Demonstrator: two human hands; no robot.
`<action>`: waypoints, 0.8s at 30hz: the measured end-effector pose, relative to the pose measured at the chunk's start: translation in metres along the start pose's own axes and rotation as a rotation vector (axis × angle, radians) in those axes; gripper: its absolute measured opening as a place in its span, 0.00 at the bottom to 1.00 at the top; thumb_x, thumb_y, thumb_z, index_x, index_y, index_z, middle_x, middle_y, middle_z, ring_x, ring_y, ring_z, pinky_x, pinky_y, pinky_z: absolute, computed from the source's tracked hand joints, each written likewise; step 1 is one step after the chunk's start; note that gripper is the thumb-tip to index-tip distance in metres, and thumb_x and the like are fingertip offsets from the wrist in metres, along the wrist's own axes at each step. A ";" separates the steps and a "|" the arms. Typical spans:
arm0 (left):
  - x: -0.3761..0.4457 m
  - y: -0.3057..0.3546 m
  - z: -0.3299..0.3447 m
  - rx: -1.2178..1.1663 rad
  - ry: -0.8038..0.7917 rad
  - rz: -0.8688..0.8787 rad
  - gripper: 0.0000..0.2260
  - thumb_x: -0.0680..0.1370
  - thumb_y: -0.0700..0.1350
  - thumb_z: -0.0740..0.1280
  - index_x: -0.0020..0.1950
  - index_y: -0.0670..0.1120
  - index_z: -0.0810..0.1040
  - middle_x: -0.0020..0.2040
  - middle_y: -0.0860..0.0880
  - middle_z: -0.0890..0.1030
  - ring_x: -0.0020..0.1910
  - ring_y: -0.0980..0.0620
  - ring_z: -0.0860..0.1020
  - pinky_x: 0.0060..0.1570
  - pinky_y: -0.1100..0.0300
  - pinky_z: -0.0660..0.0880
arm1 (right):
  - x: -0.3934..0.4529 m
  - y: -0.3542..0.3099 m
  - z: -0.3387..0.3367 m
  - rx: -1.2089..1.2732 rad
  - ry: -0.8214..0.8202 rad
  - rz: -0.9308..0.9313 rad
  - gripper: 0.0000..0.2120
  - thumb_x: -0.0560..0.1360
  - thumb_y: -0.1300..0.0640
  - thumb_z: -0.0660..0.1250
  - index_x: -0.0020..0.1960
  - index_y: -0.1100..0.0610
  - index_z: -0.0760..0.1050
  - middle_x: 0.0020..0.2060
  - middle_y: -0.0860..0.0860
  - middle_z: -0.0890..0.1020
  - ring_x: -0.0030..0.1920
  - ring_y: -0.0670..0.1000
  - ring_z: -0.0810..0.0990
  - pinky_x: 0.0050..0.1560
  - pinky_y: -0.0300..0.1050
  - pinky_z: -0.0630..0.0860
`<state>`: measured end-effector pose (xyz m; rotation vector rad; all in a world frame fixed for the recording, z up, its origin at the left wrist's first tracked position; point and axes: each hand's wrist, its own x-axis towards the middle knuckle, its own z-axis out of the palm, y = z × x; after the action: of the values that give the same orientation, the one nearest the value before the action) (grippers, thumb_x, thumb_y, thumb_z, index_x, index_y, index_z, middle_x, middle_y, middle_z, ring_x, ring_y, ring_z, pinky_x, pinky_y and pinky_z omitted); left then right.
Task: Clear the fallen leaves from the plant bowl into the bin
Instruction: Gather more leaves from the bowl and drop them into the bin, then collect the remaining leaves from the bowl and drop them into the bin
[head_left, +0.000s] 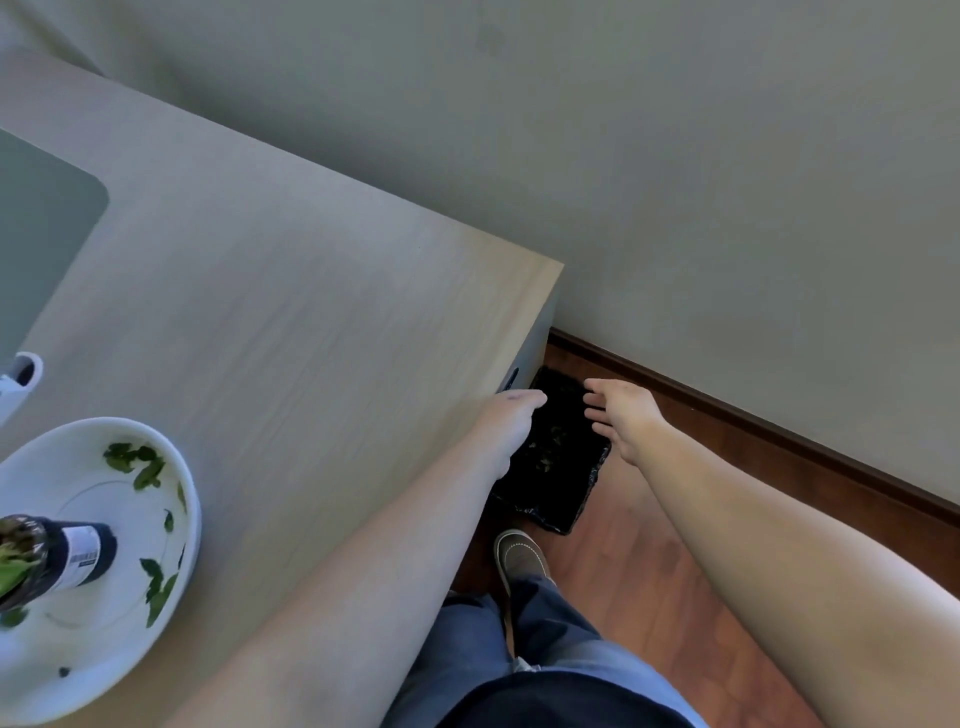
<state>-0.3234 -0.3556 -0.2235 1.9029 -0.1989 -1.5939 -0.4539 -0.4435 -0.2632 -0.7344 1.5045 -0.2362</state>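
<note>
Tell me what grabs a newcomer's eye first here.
Both bare hands, left hand and right hand, reach over the black-lined bin on the wooden floor beside the desk. At lower left, a white plant bowl on the pale wooden desk holds scattered green leaves.

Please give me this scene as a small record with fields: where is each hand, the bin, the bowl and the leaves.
left hand: over the bin, by the table edge, fingers loosely curled
right hand: over the bin, fingers spread open
bin: black-lined, on the floor beside the table
white bowl: on the table, a dark bottle standing inside
leaves: several still in the bowl
</note>
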 end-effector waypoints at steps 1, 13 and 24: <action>-0.003 0.001 -0.004 -0.017 -0.015 0.013 0.17 0.78 0.51 0.64 0.67 0.51 0.75 0.69 0.48 0.73 0.70 0.45 0.70 0.69 0.48 0.65 | -0.003 -0.003 0.002 0.022 -0.006 -0.001 0.16 0.76 0.55 0.64 0.62 0.58 0.76 0.54 0.53 0.80 0.53 0.53 0.79 0.53 0.46 0.75; -0.065 -0.023 -0.121 -0.355 0.220 0.233 0.06 0.80 0.44 0.61 0.49 0.49 0.78 0.48 0.48 0.82 0.48 0.49 0.79 0.50 0.57 0.75 | -0.077 -0.032 0.120 -0.030 -0.316 -0.244 0.10 0.79 0.59 0.58 0.52 0.56 0.78 0.39 0.53 0.81 0.35 0.50 0.78 0.36 0.41 0.74; -0.145 -0.102 -0.236 -0.452 0.611 0.266 0.05 0.77 0.44 0.66 0.51 0.49 0.80 0.50 0.50 0.83 0.49 0.51 0.80 0.55 0.55 0.75 | -0.153 -0.001 0.261 -0.384 -0.668 -0.282 0.10 0.77 0.63 0.57 0.49 0.58 0.78 0.38 0.55 0.80 0.33 0.51 0.76 0.36 0.42 0.73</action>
<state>-0.1702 -0.1160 -0.1458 1.8099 0.1538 -0.7505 -0.2191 -0.2804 -0.1630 -1.1956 0.8096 0.0943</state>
